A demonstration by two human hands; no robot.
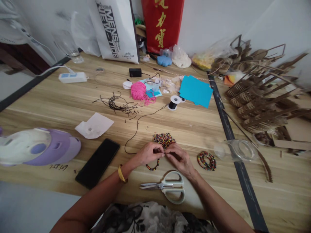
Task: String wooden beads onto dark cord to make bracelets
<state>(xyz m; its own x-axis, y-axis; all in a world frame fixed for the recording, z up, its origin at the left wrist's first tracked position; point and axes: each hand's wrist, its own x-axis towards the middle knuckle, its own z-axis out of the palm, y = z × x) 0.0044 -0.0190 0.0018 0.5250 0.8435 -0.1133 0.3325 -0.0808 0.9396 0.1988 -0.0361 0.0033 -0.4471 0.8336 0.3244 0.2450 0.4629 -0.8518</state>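
My left hand point(151, 153), with a yellow bangle point(120, 173) at its wrist, pinches close to the fingertips of my right hand point(178, 158). Both hands are closed around something small, seemingly the cord at the beads; the exact hold is too small to make out. A short curve of strung beads point(153, 168) hangs below my left fingers. Just beyond the fingertips lies a pile of loose multicoloured beads point(163, 139). Black cord point(138, 124) runs from the spool point(173, 103) toward my left hand. Nearer me are scissors point(161, 186), blades slightly apart.
A coiled bead strand point(206, 160) lies right of my hands. At left are a black phone point(97, 163), crumpled paper point(94, 125) and a purple-white device point(41, 147). Farther back sit pink yarn point(138, 90), cut cords point(114, 103) and blue sheets point(196, 91). Brown baskets point(257, 97) stand right.
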